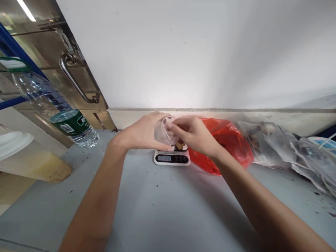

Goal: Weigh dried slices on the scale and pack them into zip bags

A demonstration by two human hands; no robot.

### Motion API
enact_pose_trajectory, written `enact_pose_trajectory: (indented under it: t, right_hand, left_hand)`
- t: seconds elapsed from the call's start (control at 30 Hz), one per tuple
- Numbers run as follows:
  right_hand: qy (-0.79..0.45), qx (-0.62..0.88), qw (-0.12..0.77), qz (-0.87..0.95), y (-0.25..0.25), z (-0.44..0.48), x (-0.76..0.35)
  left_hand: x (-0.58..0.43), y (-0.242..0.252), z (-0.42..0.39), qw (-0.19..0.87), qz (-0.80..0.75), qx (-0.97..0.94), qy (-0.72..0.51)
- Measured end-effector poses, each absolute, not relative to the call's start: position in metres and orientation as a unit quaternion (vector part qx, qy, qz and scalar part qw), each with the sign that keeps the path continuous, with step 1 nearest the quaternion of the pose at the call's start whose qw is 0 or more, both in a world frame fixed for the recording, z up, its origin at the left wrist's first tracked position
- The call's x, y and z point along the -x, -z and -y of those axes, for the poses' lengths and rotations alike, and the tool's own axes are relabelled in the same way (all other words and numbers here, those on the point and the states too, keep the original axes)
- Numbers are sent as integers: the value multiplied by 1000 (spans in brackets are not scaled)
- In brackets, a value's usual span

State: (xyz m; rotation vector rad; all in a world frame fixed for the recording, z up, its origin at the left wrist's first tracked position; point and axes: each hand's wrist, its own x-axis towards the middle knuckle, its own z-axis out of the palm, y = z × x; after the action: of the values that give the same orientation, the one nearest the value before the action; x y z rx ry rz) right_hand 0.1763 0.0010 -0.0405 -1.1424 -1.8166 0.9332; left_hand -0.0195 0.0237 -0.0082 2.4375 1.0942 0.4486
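Observation:
My left hand (143,132) is curled around a small clear plastic bag (170,137), thumb low and fingers at the back. At the bag's mouth, the fingers of my right hand (193,132) are pinched together; whether they grip its edge or something small inside is hidden. Both hands are over a small white digital scale (159,161), whose display seems to read 100, a decimal point being too small to make out. Brown dried pieces (180,144) show under my right fingers, at the scale's top. An opened red plastic bag (233,148) lies just right of the scale.
A large water bottle (67,119) and a cloudy plastic container (34,161) with yellowish liquid stand at left. Clear bags (278,143) with brown contents lie along the wall at right. Dark crumbs dot the grey tabletop (154,213). A metal door handle (76,82) is behind the bottle.

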Motion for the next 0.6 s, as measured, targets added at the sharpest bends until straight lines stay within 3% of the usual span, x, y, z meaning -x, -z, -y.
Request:
enact_pose_trajectory:
  t: [0.13,0.27,0.33,0.6]
  right_hand:
    - [-278,550,363,699,39,-5,-182]
    - [-221,612,169,740,43,-7,-186]
    - [-222,601,115,759,47,-6,-185]
    - [-237,618,109,742,46,-6,-184]
  left_hand:
    - [30,6,-27,225,-460,-850,-123]
    - [45,7,-31,250,-511,-822,-41]
    - [49,11,-33,266,-508,-819,-12]
    - [41,23,-38,288,-514,-807,34]
